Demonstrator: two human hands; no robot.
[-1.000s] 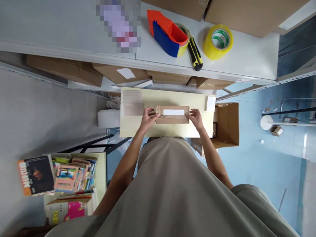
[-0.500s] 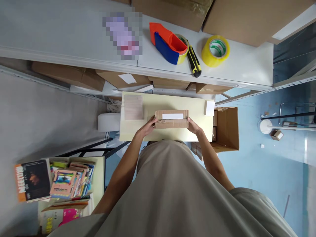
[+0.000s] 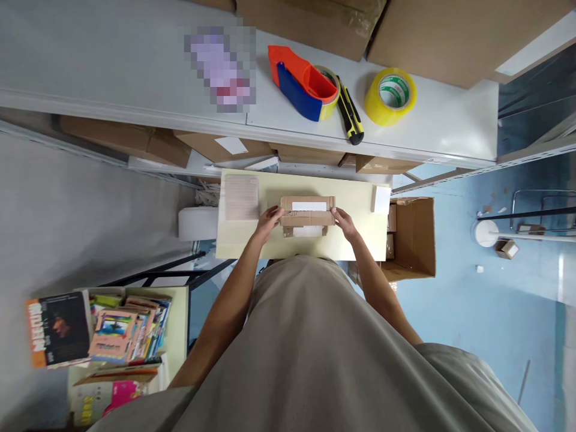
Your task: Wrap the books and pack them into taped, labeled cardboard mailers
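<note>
A small brown cardboard box with a white label is held between my two hands above the pale yellow table. My left hand grips its left end. At the right end, my right hand has its fingers closed on the edge. Below the box's near side shows another cardboard part with a white patch; whether it is a flap or a second box, I cannot tell.
A printed sheet lies at the table's left, a white pad at its right. Beside the table stands an open carton. The shelf above holds a tape dispenser, a utility knife and yellow tape. Books sit lower left.
The box has shifted slightly left and away from my body, with both hands still on it. Another cardboard part with a white patch now shows below its near side.
</note>
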